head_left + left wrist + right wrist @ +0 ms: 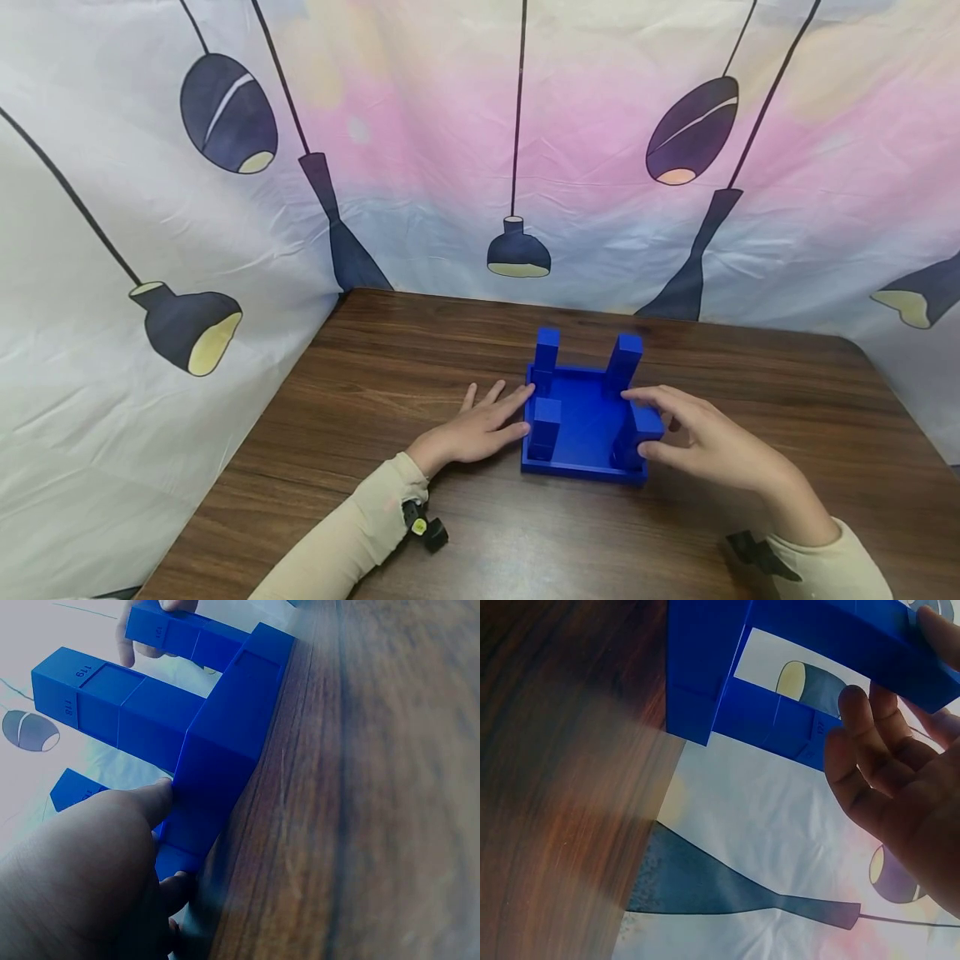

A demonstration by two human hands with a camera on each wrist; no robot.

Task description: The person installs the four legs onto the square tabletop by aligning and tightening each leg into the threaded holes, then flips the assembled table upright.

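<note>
A shallow blue tray (585, 475) sits on the table with a square blue post upright at each corner. Straight fingers of my left hand (476, 430) press against the tray's left wall. My right hand (708, 442) pinches the top of the near right post (643, 423) between thumb and fingers. Beside the left hand stands the near left post (547, 427), marked 118 and 119 in the left wrist view. Behind are the far left post (547, 350) and the far right post (625, 360). Seams cross the posts partway up.
The brown wooden table (420, 350) extends around the tray on all sides. A cloth backdrop (450, 167) printed with hanging lamps rises behind it. Dark wrist devices, such as the left one (420, 525), sit at both sleeves.
</note>
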